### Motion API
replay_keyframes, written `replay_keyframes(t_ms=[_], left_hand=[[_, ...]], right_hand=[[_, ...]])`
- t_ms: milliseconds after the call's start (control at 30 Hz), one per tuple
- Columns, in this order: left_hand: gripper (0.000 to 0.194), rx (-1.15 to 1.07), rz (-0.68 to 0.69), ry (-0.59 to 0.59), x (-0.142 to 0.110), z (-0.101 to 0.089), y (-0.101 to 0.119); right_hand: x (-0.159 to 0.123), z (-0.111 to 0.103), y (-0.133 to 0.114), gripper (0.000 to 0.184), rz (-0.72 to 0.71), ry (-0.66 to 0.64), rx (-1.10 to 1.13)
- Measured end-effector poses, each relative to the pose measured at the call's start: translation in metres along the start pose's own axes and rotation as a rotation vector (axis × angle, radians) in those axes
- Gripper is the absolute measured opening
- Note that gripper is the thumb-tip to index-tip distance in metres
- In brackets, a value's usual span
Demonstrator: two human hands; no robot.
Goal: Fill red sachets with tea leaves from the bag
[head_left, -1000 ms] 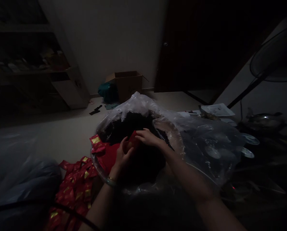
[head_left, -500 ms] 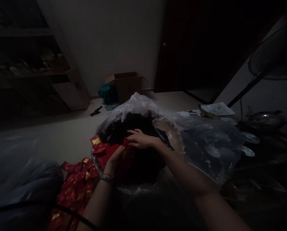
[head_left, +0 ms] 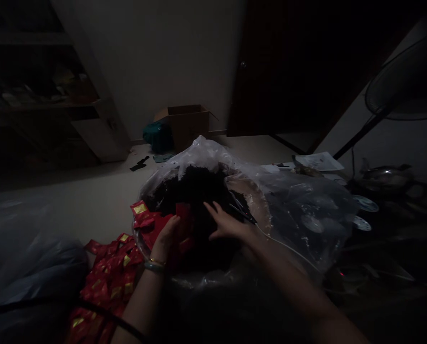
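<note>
My left hand (head_left: 166,235) is closed on a red packet (head_left: 183,220), which stands upright above a heap of dark, loose leaf-like material (head_left: 199,186). The heap fills a clear plastic bag (head_left: 204,147) that is spread open. My right hand (head_left: 225,222) hovers over the heap, fingers apart and holding nothing. Close to its right lies a slim dark two-armed tool (head_left: 242,213), beside a white cord (head_left: 288,248). More red packets (head_left: 142,216) with gold labels rest by my left hand at the bag's edge. The light is dim, so the packet's opening is hard to make out.
A pile of red packets (head_left: 113,277) lies at the lower left. Behind the bag stand an open cardboard box (head_left: 188,126) and a teal bundle (head_left: 158,137). To the right are a sheet of paper (head_left: 319,161), a glass kettle (head_left: 387,179) and a standing fan (head_left: 403,91).
My right hand has moved right, away from the red packet, and its fingers have spread. My left hand still holds the packet. The view has shifted slightly.
</note>
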State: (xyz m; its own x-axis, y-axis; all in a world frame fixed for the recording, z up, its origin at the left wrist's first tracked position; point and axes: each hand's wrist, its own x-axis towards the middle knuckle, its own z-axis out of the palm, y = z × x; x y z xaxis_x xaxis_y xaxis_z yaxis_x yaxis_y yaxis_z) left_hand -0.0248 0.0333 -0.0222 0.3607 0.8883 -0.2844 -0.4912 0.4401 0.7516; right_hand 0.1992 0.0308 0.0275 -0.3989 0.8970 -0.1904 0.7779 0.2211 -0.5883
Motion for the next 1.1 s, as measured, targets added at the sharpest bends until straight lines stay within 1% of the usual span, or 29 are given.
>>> replay_keyframes(t_ms=[33, 67, 100, 167, 267, 300, 333, 467, 533, 600, 667, 833, 933, 1000, 1100], left_hand=[[0.036, -0.023, -0.005, 0.016, -0.002, 0.001, 0.0], [0.036, -0.044, -0.001, 0.032, -0.003, 0.001, 0.0], [0.036, -0.062, 0.008, 0.044, -0.004, 0.001, 0.0], [0.033, -0.081, -0.006, 0.03, -0.004, 0.0, 0.001], [0.033, -0.078, -0.026, 0.0, 0.0, -0.003, 0.0], [0.035, -0.07, -0.019, -0.005, 0.001, -0.004, -0.001], [0.036, -0.062, -0.005, -0.009, 0.001, -0.006, -0.002], [0.041, -0.03, 0.07, -0.046, -0.002, -0.009, -0.005], [0.045, -0.017, 0.085, -0.09, -0.002, -0.008, -0.004], [0.05, -0.004, 0.095, -0.125, 0.0, -0.007, -0.003], [0.052, 0.025, 0.103, -0.146, 0.003, -0.005, -0.001], [0.05, 0.13, 0.111, -0.171, 0.006, 0.009, 0.006], [0.051, 0.257, 0.13, -0.204, 0.003, 0.023, 0.013], [0.051, 0.3, 0.141, -0.215, 0.002, 0.032, 0.017], [0.047, 0.326, 0.144, -0.219, 0.001, 0.044, 0.022]], right_hand=[[-0.003, 0.011, 0.002, 0.126, 0.057, -0.026, -0.045], [-0.005, 0.02, 0.003, 0.125, 0.081, -0.017, -0.082], [-0.004, 0.028, 0.004, 0.121, 0.09, 0.014, -0.107], [0.0, 0.035, 0.005, 0.102, 0.063, 0.085, -0.102], [0.009, 0.032, 0.011, 0.065, -0.009, 0.165, -0.001], [0.011, 0.03, 0.014, 0.055, -0.018, 0.182, 0.032], [0.013, 0.029, 0.017, 0.049, -0.017, 0.195, 0.059], [0.016, 0.027, 0.027, 0.05, 0.02, 0.218, 0.113], [0.016, 0.024, 0.03, 0.043, 0.002, 0.243, 0.146], [0.016, 0.017, 0.03, 0.036, -0.033, 0.275, 0.204], [0.015, 0.006, 0.028, 0.034, -0.063, 0.29, 0.27], [0.009, -0.031, 0.016, 0.033, -0.072, 0.295, 0.338], [0.0, -0.056, 0.002, 0.032, -0.117, 0.29, 0.341], [-0.006, -0.074, -0.01, 0.032, -0.179, 0.27, 0.335], [-0.012, -0.097, -0.033, 0.03, -0.285, 0.239, 0.219]])
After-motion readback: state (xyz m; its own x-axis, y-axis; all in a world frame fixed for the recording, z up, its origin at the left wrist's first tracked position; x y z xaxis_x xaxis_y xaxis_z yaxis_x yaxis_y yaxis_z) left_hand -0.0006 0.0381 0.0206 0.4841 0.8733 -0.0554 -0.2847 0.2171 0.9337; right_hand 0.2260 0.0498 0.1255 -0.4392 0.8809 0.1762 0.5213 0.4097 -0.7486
